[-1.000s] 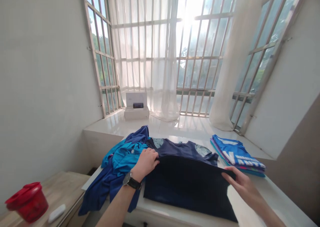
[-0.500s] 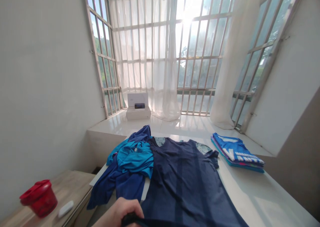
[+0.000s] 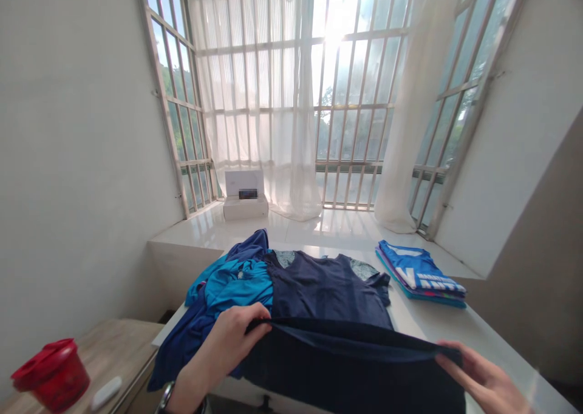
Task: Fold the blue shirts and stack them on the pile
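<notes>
A dark navy T-shirt (image 3: 323, 286) with patterned shoulders lies face up on the white table, its neckline toward the window. My left hand (image 3: 243, 332) pinches the left corner of its hem, and my right hand (image 3: 476, 371) grips the right corner. Between them the hem is stretched and lifted off the table, with the lower part of the shirt hanging down in front. Close to the shirt's left side sits a crumpled heap of blue and teal clothes (image 3: 237, 283). At the right lies a stack of folded shirts (image 3: 421, 274), a blue one with white lettering on top.
A red bucket (image 3: 52, 374) and a small white object (image 3: 107, 393) stand on a wooden surface (image 3: 116, 335) at the lower left. On the white window ledge (image 3: 195, 235) is an open white box (image 3: 246, 206). Sheer curtains (image 3: 291, 128) hang before barred windows.
My left hand has risen and moved slightly right, lifting the shirt's hem. My right hand has come into view, holding the other hem corner. The whole view has shifted slightly.
</notes>
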A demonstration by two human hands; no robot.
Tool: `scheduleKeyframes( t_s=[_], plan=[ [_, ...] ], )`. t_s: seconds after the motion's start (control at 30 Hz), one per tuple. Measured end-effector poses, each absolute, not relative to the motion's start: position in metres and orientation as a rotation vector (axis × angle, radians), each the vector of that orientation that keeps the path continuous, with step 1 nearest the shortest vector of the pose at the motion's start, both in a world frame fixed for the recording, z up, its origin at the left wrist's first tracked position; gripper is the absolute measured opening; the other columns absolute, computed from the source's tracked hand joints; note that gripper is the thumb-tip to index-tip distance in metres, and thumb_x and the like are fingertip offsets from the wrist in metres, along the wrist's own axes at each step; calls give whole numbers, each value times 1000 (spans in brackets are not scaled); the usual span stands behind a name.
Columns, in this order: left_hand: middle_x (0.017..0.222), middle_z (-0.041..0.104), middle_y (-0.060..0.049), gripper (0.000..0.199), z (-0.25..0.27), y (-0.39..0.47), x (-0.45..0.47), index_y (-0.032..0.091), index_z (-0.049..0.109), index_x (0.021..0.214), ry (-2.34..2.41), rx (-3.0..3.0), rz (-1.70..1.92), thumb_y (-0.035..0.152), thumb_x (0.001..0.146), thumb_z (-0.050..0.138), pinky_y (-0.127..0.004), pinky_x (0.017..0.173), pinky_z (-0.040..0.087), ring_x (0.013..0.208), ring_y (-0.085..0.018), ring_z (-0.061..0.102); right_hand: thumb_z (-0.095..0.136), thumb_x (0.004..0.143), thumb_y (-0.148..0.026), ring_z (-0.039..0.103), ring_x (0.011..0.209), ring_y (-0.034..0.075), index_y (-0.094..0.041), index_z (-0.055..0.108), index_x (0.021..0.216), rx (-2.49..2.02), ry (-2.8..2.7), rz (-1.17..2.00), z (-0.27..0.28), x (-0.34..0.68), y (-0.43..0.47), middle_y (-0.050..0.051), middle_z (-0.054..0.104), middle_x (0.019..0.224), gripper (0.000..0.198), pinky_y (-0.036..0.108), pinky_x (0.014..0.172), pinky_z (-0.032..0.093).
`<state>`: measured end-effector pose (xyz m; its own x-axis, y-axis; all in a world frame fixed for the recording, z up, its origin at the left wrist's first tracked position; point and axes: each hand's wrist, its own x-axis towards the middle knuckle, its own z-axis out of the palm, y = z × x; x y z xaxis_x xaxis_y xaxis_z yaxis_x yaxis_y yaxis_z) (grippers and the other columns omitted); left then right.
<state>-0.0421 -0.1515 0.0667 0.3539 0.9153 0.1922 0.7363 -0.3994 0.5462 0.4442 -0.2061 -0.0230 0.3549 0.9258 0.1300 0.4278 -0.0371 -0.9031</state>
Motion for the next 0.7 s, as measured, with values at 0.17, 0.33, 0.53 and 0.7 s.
scheduleKeyframes(
  t_s=[0.17, 0.33, 0.53, 0.7],
  plan=[
    [98, 76, -3, 14, 47, -89, -8, 26, 68, 101, 1639, 2401, 575, 26, 95, 55, -30, 80, 47, 95, -24, 71, 61, 70, -66, 69, 68, 24, -26, 74, 82, -1754, -1413, 451, -19, 426, -147, 2, 74, 68, 44, 31, 64, 55],
    [100, 72, -5, 17, 11, -71, 1, 23, 66, 104, 1701, 2467, 477, 17, 96, 52, -32, 80, 48, 97, -24, 67, 47, 79, -66, 67, 64, 24, -28, 69, 73, -1965, -1589, 342, -35, 423, -129, 1, 72, 63, 44, 32, 63, 50],
    [123, 63, -7, 30, 20, -63, 26, 26, 64, 116, 1616, 2553, 683, 12, 91, 54, -41, 100, 44, 116, -27, 56, 43, 80, -62, 73, 81, 30, -30, 64, 80, -2172, -1508, 224, -45, 450, -100, 7, 79, 86, 38, 39, 71, 50],
    [128, 61, -9, 25, 37, -50, 98, 24, 64, 114, 1151, 2746, 618, 34, 92, 65, -42, 106, 43, 124, -28, 52, 46, 72, -70, 73, 90, 35, -21, 62, 109, -2211, -1451, 281, -53, 467, -50, 19, 77, 103, 63, 42, 80, 53]
  ],
)
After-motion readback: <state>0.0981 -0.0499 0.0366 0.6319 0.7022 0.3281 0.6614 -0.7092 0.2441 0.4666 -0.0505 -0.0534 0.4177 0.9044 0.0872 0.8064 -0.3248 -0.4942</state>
